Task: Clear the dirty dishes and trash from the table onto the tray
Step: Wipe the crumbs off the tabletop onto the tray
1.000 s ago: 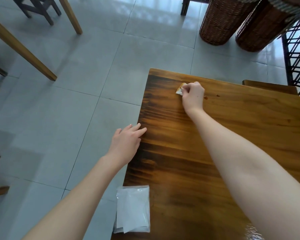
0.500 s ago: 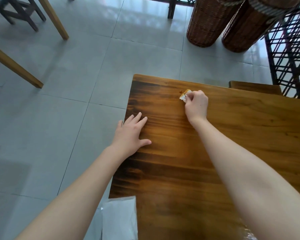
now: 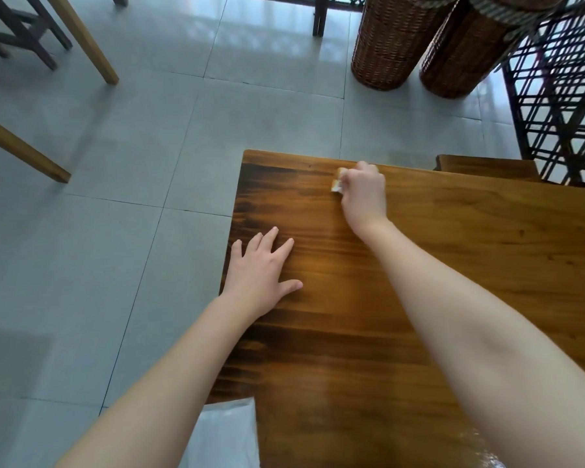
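Right hand (image 3: pixel 363 197) fingers (image 3: pixel 365 168) were curled tight, pinching a crumpled scrap (image 3: pixel 336 186) that poked out just left of them, near the far edge of the worktop (image 3: pixel 470 265). Left hand (image 3: pixel 260 268) lay flat, fingers spread, nearer the body. Best done, by my judgement: bunch the scrap fully, lift straight; tray was out of view.

Logged pale grey glossy floor tiles (image 3: pixel 115 163) with thin dark grout lines and window glare (image 3: pixel 267 35) reflected near the top. Noted tall brown wicker basket (image 3: pixel 395 42) upper right, second basket (image 3: pixel 460 55) just beside it, next to black lattice rack (image 3: pixel 561 106). Marked light wooden legs (image 3: pixel 81 38) slanting at left and dark stool (image 3: pixel 17 32) in top-left corner. Recorded stained wooden table (image 3: pixel 335 332), darker toward its left edge, with wooden seat (image 3: pixel 487 167) just behind.
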`<state>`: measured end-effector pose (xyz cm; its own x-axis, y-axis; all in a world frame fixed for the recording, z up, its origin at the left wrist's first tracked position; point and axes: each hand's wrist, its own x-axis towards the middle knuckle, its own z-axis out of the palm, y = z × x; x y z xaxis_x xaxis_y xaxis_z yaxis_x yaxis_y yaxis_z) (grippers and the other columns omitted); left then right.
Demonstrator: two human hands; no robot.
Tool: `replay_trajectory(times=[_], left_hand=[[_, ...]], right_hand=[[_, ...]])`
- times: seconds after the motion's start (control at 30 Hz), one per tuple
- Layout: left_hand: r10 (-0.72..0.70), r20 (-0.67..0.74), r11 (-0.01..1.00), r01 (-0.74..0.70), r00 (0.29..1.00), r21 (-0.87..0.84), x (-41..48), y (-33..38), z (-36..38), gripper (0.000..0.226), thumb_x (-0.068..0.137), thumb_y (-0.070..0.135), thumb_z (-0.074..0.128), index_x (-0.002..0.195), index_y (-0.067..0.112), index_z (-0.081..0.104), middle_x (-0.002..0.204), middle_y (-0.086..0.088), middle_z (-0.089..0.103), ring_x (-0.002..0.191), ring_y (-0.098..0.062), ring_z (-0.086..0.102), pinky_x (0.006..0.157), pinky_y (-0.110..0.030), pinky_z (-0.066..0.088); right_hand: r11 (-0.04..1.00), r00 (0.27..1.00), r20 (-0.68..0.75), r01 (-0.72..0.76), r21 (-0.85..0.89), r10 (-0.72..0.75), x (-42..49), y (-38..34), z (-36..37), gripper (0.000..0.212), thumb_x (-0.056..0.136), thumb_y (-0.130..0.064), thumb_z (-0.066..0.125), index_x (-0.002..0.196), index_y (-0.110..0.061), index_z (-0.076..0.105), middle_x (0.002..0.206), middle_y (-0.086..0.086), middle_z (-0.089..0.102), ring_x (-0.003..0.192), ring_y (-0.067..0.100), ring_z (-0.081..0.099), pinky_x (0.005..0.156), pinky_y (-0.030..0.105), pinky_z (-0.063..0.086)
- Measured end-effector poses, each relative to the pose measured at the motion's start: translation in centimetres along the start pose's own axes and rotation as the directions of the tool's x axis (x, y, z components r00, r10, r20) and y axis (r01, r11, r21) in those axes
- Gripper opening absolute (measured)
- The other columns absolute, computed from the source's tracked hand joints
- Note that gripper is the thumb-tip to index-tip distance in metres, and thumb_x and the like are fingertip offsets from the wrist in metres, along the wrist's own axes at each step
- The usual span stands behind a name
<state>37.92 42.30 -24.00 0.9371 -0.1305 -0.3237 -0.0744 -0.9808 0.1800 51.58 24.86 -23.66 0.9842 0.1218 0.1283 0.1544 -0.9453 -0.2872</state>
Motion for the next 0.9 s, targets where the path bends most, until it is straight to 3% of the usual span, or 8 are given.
replay_trajectory(times=[0.13, 0.23, 0.37, 0.47, 0.6, 0.73, 0.9], left_hand=[[-0.004, 0.034, 1.000, 0.004, 0.999, -0.001, 0.2, 0.2, -0.4, 0.080, 0.084, 0.071, 0.046, 0.151, 0.035, 0.019, 0.161, -0.001, 0.013, 0.147, -0.026, 0.014, 0.116, -0.053, 0.010], [-0.004, 0.041, 1.000, 0.004, 0.999, 0.006, 0.3, 0.1, -0.7, 0.079, 0.084, 0.070, 0.046, 0.151, 0.035, 0.021, 0.160, -0.001, 0.015, 0.147, -0.026, 0.016, 0.116, -0.053, 0.010], [-0.012, 0.038, 1.000, 0.012, 0.999, -0.003, 0.6, 0.3, -0.8, 0.075, 0.085, 0.068, 0.047, 0.149, 0.036, 0.027, 0.160, -0.001, 0.019, 0.146, -0.026, 0.019, 0.116, -0.053, 0.010], [-0.020, 0.029, 0.999, 0.021, 0.999, -0.028, 0.7, 0.4, -0.9, 0.070, 0.084, 0.067, 0.049, 0.145, 0.037, 0.035, 0.158, 0.001, 0.023, 0.146, -0.026, 0.021, 0.116, -0.055, 0.007], [-0.016, 0.055, 1.000, 0.018, 0.998, -0.024, 0.6, 0.1, -0.8, 0.073, 0.085, 0.068, 0.048, 0.148, 0.039, 0.026, 0.160, 0.001, 0.018, 0.147, -0.025, 0.017, 0.116, -0.054, 0.007], [-0.007, 0.051, 1.000, 0.008, 0.999, -0.017, 0.7, -0.1, -1.0, 0.074, 0.085, 0.068, 0.047, 0.149, 0.038, 0.025, 0.160, 0.001, 0.018, 0.146, -0.024, 0.019, 0.116, -0.053, 0.011], [-0.003, 0.064, 1.000, 0.003, 0.998, -0.006, 0.5, 0.0, -1.0, 0.073, 0.087, 0.067, 0.047, 0.149, 0.037, 0.024, 0.160, 0.001, 0.016, 0.146, -0.025, 0.017, 0.115, -0.054, 0.012]], right_hand=[[0.984, 0.985, 0.022, -0.173, 0.043, 0.173, 0.8, 1.3, -0.5, 0.021, 0.092, 0.002, 0.051, 0.098, -0.001, 0.070, 0.101, 0.015, 0.061, 0.094, 0.032, 0.059, 0.078, 0.030, 0.044], [0.973, 0.980, 0.044, -0.200, 0.119, 0.196, 0.6, -0.9, -0.3, 0.021, 0.091, -0.001, 0.051, 0.095, -0.005, 0.072, 0.103, 0.014, 0.064, 0.095, 0.031, 0.061, 0.080, 0.030, 0.045], [0.984, 0.992, 0.123, -0.029, 0.178, 0.007, -1.6, -6.2, 1.2, 0.020, 0.087, 0.005, 0.054, 0.088, -0.006, 0.071, 0.091, 0.009, 0.060, 0.083, 0.026, 0.061, 0.067, 0.027, 0.042], [0.972, 0.981, 0.142, 0.101, 0.212, -0.133, -3.7, -8.9, 2.0, 0.010, 0.083, 0.002, 0.067, 0.089, -0.004, 0.071, 0.085, 0.007, 0.060, 0.076, 0.018, 0.061, 0.067, 0.022, 0.049], [0.959, 0.961, 0.137, 0.213, 0.185, -0.240, -3.2, -7.6, 1.4, 0.016, 0.084, 0.005, 0.064, 0.097, -0.002, 0.070, 0.090, 0.011, 0.061, 0.082, 0.021, 0.060, 0.069, 0.022, 0.047], [0.996, 0.996, 0.076, 0.036, 0.081, -0.042, -1.1, -2.7, 0.0, 0.031, 0.083, 0.014, 0.043, 0.094, -0.005, 0.066, 0.093, 0.012, 0.056, 0.090, 0.028, 0.055, 0.078, 0.036, 0.049], [0.969, 0.971, 0.017, -0.238, 0.065, 0.237, -1.0, 3.0, -1.3, 0.025, 0.088, 0.013, 0.047, 0.094, 0.001, 0.068, 0.091, 0.012, 0.053, 0.086, 0.031, 0.057, 0.072, 0.031, 0.046]])
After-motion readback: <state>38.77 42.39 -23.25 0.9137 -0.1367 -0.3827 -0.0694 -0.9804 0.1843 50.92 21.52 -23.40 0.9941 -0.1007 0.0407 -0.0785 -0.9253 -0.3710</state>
